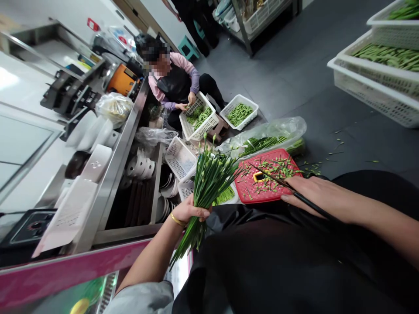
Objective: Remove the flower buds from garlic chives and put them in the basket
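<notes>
My left hand (pixel 193 209), with a yellow bracelet at the wrist, is closed round the lower stems of a bunch of flowering chives (pixel 211 179). The bunch leans up and to the right, buds at its top. In my right hand (pixel 307 192) is a pair of dark scissors (pixel 273 177), its thin point over a red plastic lid (pixel 244 192) by my lap. Part of the scissors is hidden by the fingers, and I cannot tell how far the blades are apart. Cut green buds and short pieces lie scattered over the lid.
Behind the lid lies a clear bag (pixel 288 128) of long green stems. A co-worker (pixel 175 80) sits handling green pods over a white basket (pixel 188 128); another basket (pixel 253 115) stands beside it. Stacked crates (pixel 369 89) are at right, a steel counter (pixel 121 144) at left.
</notes>
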A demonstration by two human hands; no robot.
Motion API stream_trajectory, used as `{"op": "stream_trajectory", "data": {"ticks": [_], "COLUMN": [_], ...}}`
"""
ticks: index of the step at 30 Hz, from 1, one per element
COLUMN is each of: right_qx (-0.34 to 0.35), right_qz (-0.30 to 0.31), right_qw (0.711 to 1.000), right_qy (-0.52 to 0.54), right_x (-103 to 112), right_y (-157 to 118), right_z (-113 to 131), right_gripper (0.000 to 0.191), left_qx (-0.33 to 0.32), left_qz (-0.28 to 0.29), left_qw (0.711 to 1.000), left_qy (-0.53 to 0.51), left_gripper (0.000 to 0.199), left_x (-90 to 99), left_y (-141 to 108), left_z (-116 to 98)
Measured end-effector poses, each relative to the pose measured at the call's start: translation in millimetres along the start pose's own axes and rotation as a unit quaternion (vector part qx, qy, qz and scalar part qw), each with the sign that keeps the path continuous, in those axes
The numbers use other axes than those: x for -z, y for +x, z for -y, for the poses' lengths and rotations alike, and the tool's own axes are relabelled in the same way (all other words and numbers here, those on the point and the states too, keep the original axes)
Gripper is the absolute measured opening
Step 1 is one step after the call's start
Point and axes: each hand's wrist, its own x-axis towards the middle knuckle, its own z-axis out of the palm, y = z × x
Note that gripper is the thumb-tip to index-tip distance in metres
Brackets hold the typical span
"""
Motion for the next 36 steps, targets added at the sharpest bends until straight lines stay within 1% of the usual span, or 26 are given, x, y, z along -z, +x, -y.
{"op": "stream_trajectory", "data": {"ticks": [2,6,8,10,12,14,17,19,21,23,25,27,29,31,33,35,36], "right_qx": [0.007,0.04,0.051,0.057,0.059,0.053,0.037,0.023,0.01,0.008,0.011,0.015,0.036,0.06,0.061,0.034,0.017], "right_qz": [-0.004,0.009,-0.011,-0.042,-0.063,-0.077,-0.116,-0.132,-0.118,-0.078,-0.043,-0.023,-0.013,-0.017,-0.038,-0.066,-0.077], "right_qw": [1.0,0.999,0.998,0.997,0.996,0.995,0.987,0.984,0.989,0.995,0.998,1.0,0.999,0.998,0.997,0.997,0.996], "right_qy": [-0.008,-0.008,-0.023,-0.036,-0.022,0.022,0.102,0.115,0.094,0.066,0.038,0.011,-0.003,0.002,0.012,0.022,0.036], "right_x": [4.6,21.2,26.3,25.5,19.1,9.6,-2.0,-4.0,-1.3,3.8,9.2,13.8,17.9,22.0,25.1,24.5,21.8], "right_y": [7.8,21.5,24.6,26.0,27.0,28.5,29.4,26.0,18.3,8.8,1.7,0.5,5.2,12.7,18.6,20.2,19.8], "right_z": [8.3,32.4,41.1,45.4,45.9,43.6,36.1,28.7,20.4,13.2,10.4,14.1,23.6,33.5,37.4,32.1,26.4], "right_gripper": [0.024,0.029,0.03,0.027,0.024,0.021,0.027,0.031,0.03,0.028,0.026,0.024,0.022,0.021,0.021,0.025,0.029], "left_qx": [0.001,0.009,0.018,0.026,0.028,0.029,0.036,0.039,0.035,0.025,0.024,0.029,0.039,0.051,0.061,0.052,0.037], "left_qz": [0.026,0.076,0.091,0.095,0.1,0.102,0.091,0.077,0.064,0.057,0.064,0.08,0.102,0.124,0.134,0.112,0.084], "left_qw": [1.0,0.997,0.996,0.995,0.994,0.991,0.99,0.991,0.992,0.994,0.994,0.992,0.989,0.985,0.984,0.988,0.992], "left_qy": [-0.016,-0.006,0.001,0.013,0.044,0.078,0.105,0.106,0.103,0.091,0.088,0.094,0.104,0.105,0.103,0.097,0.09], "left_gripper": [0.043,0.032,0.032,0.031,0.031,0.031,0.032,0.033,0.033,0.034,0.034,0.034,0.035,0.037,0.039,0.038,0.036], "left_x": [-4.0,-12.0,-13.7,-13.8,-13.2,-12.4,-11.3,-10.0,-7.9,-5.8,-4.5,-4.6,-6.0,-7.7,-8.1,-6.6,-5.4], "left_y": [1.3,5.4,7.3,9.2,11.0,12.1,11.3,8.7,5.0,1.6,-0.2,0.2,2.0,3.1,2.0,-0.5,-1.5], "left_z": [0.7,6.2,10.3,13.6,14.8,14.0,10.7,8.5,6.7,5.1,4.0,3.8,5.0,7.1,8.6,7.7,6.2]}}
